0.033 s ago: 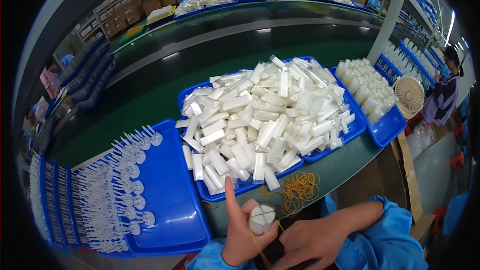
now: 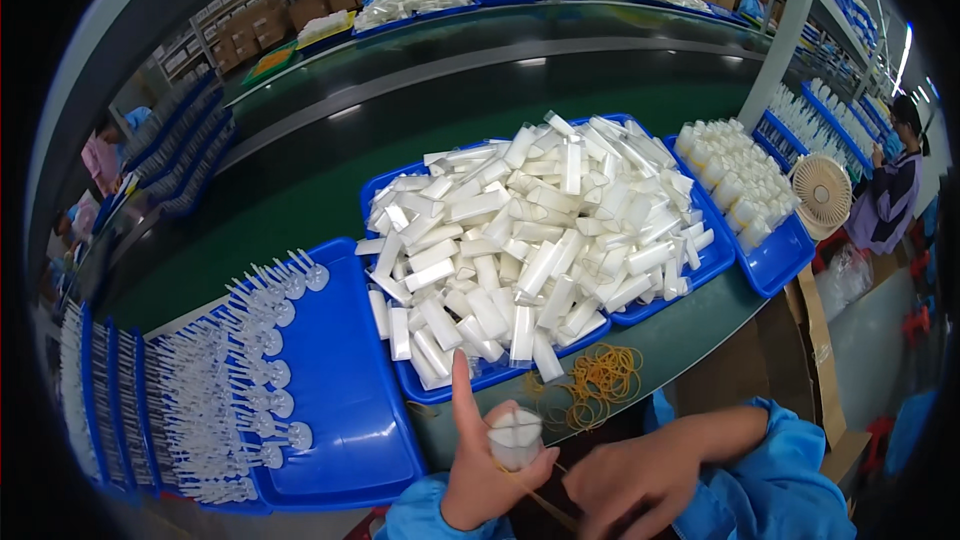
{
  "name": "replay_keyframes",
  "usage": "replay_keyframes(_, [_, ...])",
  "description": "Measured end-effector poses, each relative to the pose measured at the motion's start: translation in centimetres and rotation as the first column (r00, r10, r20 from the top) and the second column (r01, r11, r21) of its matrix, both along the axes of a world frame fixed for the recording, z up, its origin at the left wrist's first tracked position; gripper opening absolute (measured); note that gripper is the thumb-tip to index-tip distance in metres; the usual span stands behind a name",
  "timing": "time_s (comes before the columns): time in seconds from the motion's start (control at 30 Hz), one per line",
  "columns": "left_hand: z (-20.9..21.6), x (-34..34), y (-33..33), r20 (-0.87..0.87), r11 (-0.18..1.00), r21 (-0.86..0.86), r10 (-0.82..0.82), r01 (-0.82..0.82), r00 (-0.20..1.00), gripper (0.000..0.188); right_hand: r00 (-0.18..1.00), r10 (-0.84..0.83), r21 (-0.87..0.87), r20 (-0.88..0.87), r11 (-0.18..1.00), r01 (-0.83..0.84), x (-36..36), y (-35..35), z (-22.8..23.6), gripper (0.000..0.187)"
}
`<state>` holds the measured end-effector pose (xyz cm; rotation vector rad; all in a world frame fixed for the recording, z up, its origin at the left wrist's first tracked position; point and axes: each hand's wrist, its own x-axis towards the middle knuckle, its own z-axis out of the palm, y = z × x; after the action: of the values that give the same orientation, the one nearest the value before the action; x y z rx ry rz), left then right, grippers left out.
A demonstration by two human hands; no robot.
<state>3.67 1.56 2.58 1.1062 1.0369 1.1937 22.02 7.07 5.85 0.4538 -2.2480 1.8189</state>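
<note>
Left hand (image 2: 480,488), fingers closed round a white bundle (image 2: 516,437), forefinger raised; right hand (image 2: 640,480) just beside, fingers curled, blurred — hold on the yellow band (image 2: 518,483) indeterminable; beyond, loose rubber bands (image 2: 605,377) on the bench (image 2: 695,335) — then heaped white pieces (image 2: 545,240)

Left hand (image 2: 482,475) holds bundle of white pieces (image 2: 516,442), index finger (image 2: 462,392) straight. Right hand (image 2: 632,475) is just beside, partly blurred; thin yellow band (image 2: 535,496) runs between them. Loose yellow bands (image 2: 606,377) lie on green table (image 2: 695,323), near blue trays (image 2: 430,396) with heaped white packets (image 2: 535,235). Clear stemmed parts (image 2: 205,405) lie in left tray (image 2: 340,370).
</note>
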Motion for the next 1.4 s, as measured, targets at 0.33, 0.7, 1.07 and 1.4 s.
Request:
replay_keyframes(0.33, [-2.3, 2.6, -1.3, -0.458, 0.919, 0.378, 0.289, -0.111, 0.841, 0.094, 0.834, -0.413, -0.335, 0.366, 0.778, 0.532, 1.4, 2.2, -2.3, 0.066])
replay_keyframes(0.7, [2.1, -2.2, -4.2, -0.822, 0.915, 0.366, 0.232, 0.170, 0.520, 0.071, 0.270, -0.963, 0.487, -0.016, 0.228, 0.843, 5.8, -2.1, -0.3, 0.027])
replay_keyframes(1.07, [0.8, -12.8, -6.7, -0.900, 0.874, 0.248, 0.048, -0.418, -0.434, 0.038, 0.113, -0.975, 0.883, -0.190, -0.119, 0.454, 10.8, 1.3, -4.8, 0.020])
replay_keyframes(1.4, [0.7, -15.3, -5.6, -0.931, 0.904, 0.287, 0.185, -0.316, -0.315, 0.020, -0.365, -0.658, 0.369, -0.659, -0.705, 0.605, 19.4, 3.3, -4.5, 0.010])
